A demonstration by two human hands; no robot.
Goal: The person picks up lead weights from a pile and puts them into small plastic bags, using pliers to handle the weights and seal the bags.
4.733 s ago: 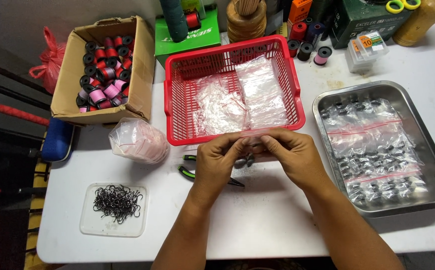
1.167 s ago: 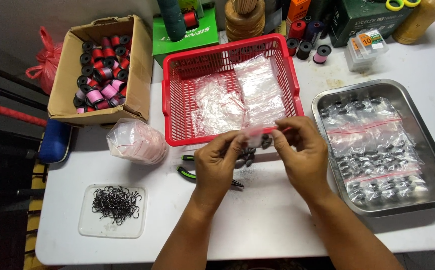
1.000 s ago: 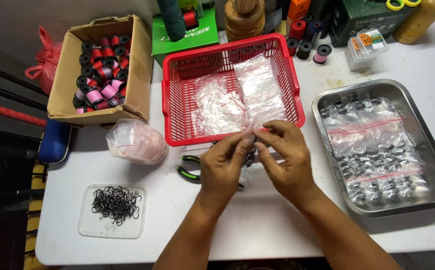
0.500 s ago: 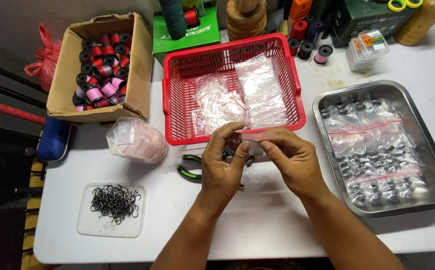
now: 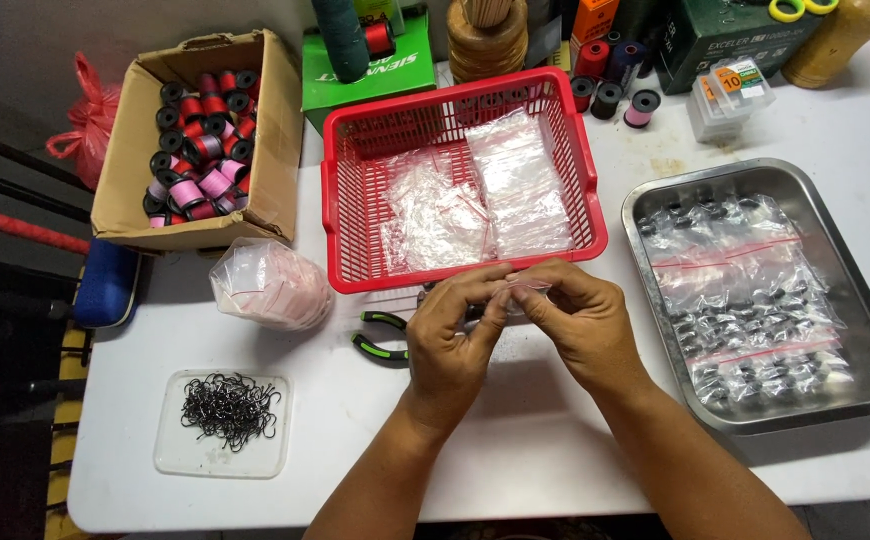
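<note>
While pinching small clear bag [image 5: 523, 293], left hand [image 5: 452, 345], right hand [image 5: 580, 325] seemingly touch.

place: small fishing-tackle packing workbench, a home workshop or shop back room
supplies: cardboard box of thread spools [image 5: 200, 140]; clear tray of black hooks [image 5: 227, 410]
packing: red basket [image 5: 350, 215] of empty clear bags; steel tray [image 5: 865, 300] of filled bags
tool: green-handled pliers [image 5: 380, 335] on white table [image 5: 555, 440]

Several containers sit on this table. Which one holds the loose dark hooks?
The flat clear plastic tray near the table's front left corner. The cardboard box holds thread spools, the red basket and metal tray hold plastic bags.
</note>
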